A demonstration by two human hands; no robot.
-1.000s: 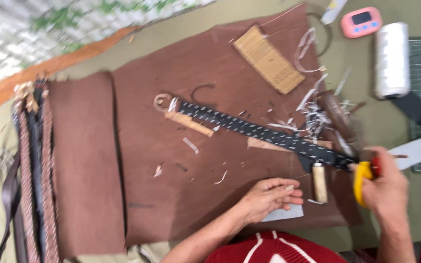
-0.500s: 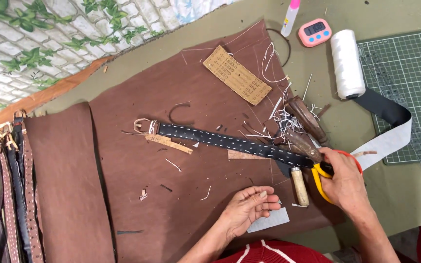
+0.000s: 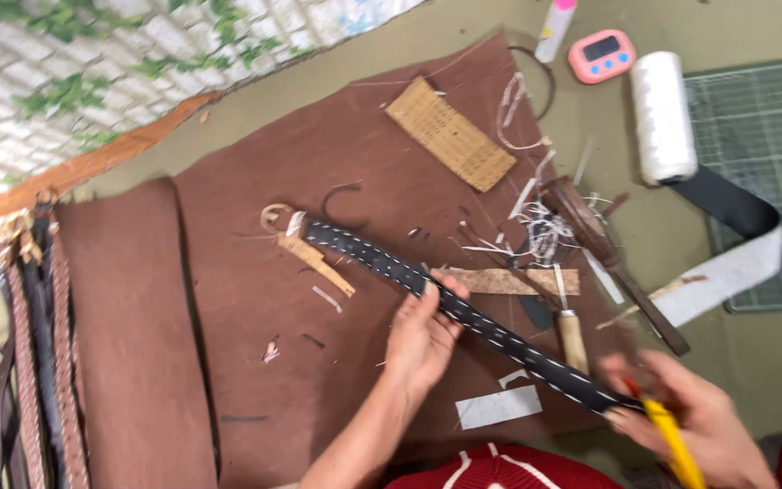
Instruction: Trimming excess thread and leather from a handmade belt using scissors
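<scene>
Your left hand (image 3: 423, 340) pinches the stitched black strap (image 3: 463, 312) mid-length; your right hand (image 3: 694, 426) grips a yellow cutter (image 3: 674, 444) at its end. Keep the strap taut between them.

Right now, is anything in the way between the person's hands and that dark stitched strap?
Nothing visible is. The left hand already grips the dark stitched strap at its middle, and the right hand, holding a yellow-handled tool, meets the strap's near end. A wooden-handled awl lies beside it, not between.
</scene>
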